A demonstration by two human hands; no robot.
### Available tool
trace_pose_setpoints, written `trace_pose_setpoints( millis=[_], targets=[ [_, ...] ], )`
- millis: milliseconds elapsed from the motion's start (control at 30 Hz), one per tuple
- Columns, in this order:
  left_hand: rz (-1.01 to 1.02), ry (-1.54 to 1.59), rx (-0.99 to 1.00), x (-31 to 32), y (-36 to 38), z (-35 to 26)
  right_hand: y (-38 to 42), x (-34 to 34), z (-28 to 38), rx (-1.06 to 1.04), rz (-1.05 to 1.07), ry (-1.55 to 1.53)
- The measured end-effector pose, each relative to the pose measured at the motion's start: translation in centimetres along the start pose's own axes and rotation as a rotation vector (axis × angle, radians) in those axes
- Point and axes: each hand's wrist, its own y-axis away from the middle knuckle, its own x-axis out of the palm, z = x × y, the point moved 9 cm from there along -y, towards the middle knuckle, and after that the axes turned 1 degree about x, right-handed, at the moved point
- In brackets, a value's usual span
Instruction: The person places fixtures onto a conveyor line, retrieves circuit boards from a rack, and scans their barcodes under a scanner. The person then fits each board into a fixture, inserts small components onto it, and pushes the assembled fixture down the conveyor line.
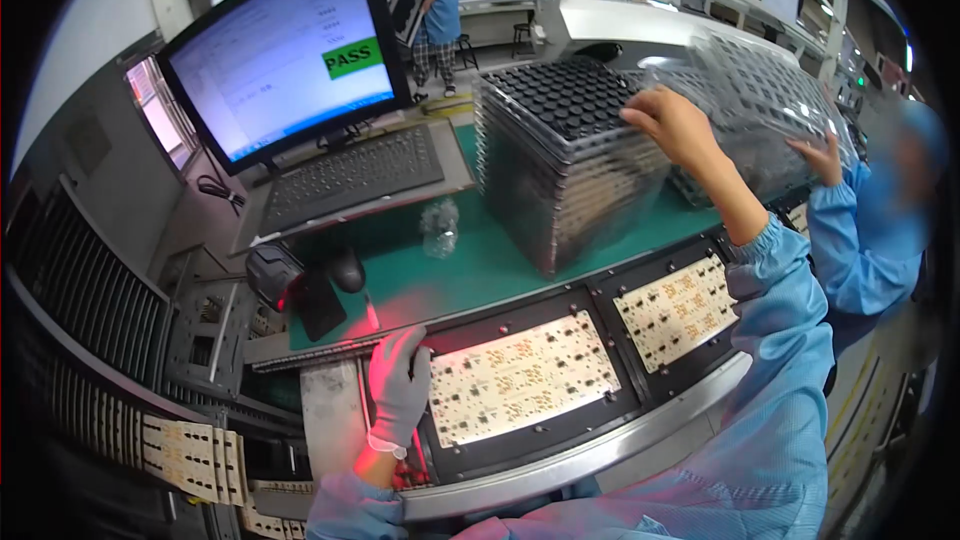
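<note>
My left hand [400, 387], in a pale glove, rests at the left end of a black carrier, beside a cream circuit panel [525, 377]; its fingers are bent together, and what they hold, if anything, is hidden. Red light falls on the glove. My right hand [672, 122], bare, is raised at the right edge of a tall stack of clear trays [565, 180] with round black pieces on top. Its thumb and forefinger are pinched at the tray edge, and anything between them is too small to tell. A second cream panel [677, 310] lies in a carrier below my right arm.
A monitor [290, 55] showing PASS and a keyboard [350, 173] stand at the back left. A scanner [272, 275], a mouse [346, 271] and crumpled clear plastic [440, 227] are on the green mat. At right, a co-worker's hand [822, 158] holds clear trays [765, 85].
</note>
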Motion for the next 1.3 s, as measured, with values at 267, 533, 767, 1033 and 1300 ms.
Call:
trace_pose_setpoints(
  millis=[267,533,767,1033,1300],
  targets=[
    [0.045,-0.030,-0.006,-0.1,-0.3,1.6,-2.6,0.6,-0.5,0.152,0.157,0.184],
    [-0.022,-0.023,0.016,0.0,0.0,3.3,1.5,-0.6,2.3,0.205,0.147,-0.763],
    [-0.021,0.051,-0.013,0.0,0.3,4.0,17.3,10.4,8.6,0.360,0.730,-1.065],
    [-0.031,0.047,-0.019,-0.1,0.9,5.1,23.7,18.9,9.4,0.633,0.739,-1.199],
    [0.003,0.032,-0.035,0.2,1.1,5.5,22.4,16.4,11.2,0.245,0.550,-0.777]
  ],
)
